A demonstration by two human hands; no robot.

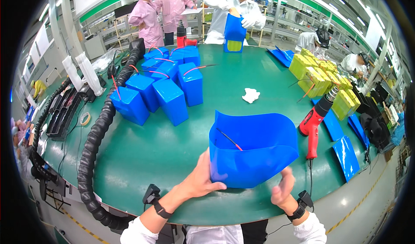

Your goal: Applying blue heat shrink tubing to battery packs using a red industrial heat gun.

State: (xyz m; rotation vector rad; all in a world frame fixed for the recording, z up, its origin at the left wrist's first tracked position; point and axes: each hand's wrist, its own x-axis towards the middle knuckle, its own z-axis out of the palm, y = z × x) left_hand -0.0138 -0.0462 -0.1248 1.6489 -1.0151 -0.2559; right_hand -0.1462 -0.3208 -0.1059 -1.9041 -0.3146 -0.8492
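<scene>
A blue plastic sleeve (253,168) stands at the table's near edge, its wide mouth facing up and its rim wavy. Inside it a thin lead (231,141), dark with a red end, shows; what lies deeper is hidden. My left hand (199,177) grips the sleeve's lower left side, thumb across the front and fingers partly out of sight behind. Close to the sleeve's lower right corner is my right hand (284,187), with thumb and fingers apart and nothing between them. Whether its fingertips touch the blue plastic I cannot tell. Dark straps circle both wrists.
A red heat gun (312,129) stands to the right. Beyond lie flat blue sleeves (346,157) and yellow-green battery packs (322,77). Several blue-wrapped packs (170,99) and a black corrugated hose (93,149) occupy the left. A co-worker (235,10) across the table handles another blue sleeve.
</scene>
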